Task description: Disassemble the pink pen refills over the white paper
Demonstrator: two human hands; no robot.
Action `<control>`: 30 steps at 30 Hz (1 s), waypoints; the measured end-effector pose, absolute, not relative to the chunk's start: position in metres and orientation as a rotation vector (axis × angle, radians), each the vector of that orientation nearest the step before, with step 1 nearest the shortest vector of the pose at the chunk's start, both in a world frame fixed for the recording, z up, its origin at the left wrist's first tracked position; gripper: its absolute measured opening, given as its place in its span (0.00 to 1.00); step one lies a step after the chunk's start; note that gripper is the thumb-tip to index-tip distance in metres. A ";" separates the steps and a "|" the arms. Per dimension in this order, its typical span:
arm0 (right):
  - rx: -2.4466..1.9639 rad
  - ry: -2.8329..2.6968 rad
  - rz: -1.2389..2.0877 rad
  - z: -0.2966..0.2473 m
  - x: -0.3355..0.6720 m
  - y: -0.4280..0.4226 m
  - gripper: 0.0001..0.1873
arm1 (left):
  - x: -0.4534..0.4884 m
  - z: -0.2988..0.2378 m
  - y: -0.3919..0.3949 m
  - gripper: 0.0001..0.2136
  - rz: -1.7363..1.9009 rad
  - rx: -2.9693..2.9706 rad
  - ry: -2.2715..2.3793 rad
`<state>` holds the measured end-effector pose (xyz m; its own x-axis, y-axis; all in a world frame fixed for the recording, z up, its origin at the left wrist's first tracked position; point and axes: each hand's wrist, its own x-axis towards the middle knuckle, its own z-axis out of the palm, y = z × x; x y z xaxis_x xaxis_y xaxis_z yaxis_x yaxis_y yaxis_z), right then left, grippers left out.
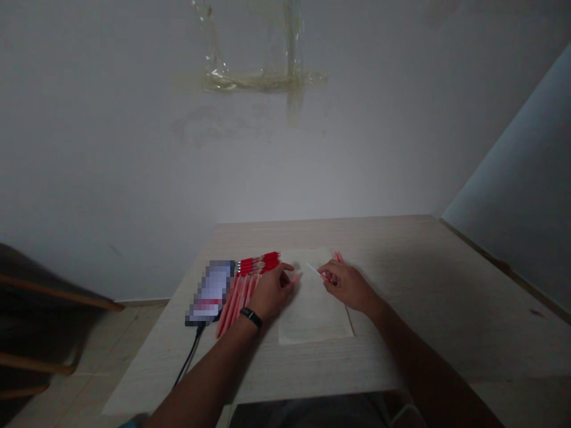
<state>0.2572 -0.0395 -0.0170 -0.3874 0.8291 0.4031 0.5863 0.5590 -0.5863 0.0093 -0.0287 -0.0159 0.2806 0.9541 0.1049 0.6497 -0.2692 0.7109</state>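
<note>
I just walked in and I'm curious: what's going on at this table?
A person sits at a pale wooden table. Their right hand holds a slim pink pen above a sheet of white paper. Their left hand, with a black wristband, is at the paper's edge, beside a row of red-and-pink pens lying side by side. Next to the pens lies a smartphone with a cable attached.
</note>
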 end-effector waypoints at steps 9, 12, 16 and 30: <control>-1.094 -2.147 0.476 -0.020 0.259 -0.039 0.15 | 0.007 -0.017 -0.026 0.16 0.866 2.034 1.486; -1.074 -2.159 0.465 -0.021 0.258 -0.039 0.17 | 0.008 -0.010 -0.028 0.14 0.945 2.056 1.392; -1.035 -2.196 0.453 -0.021 0.255 -0.039 0.16 | 0.012 -0.003 -0.033 0.13 0.957 2.100 1.253; -1.058 -2.242 0.328 -0.011 0.240 -0.047 0.10 | 0.019 -0.006 -0.038 0.10 0.665 2.232 1.185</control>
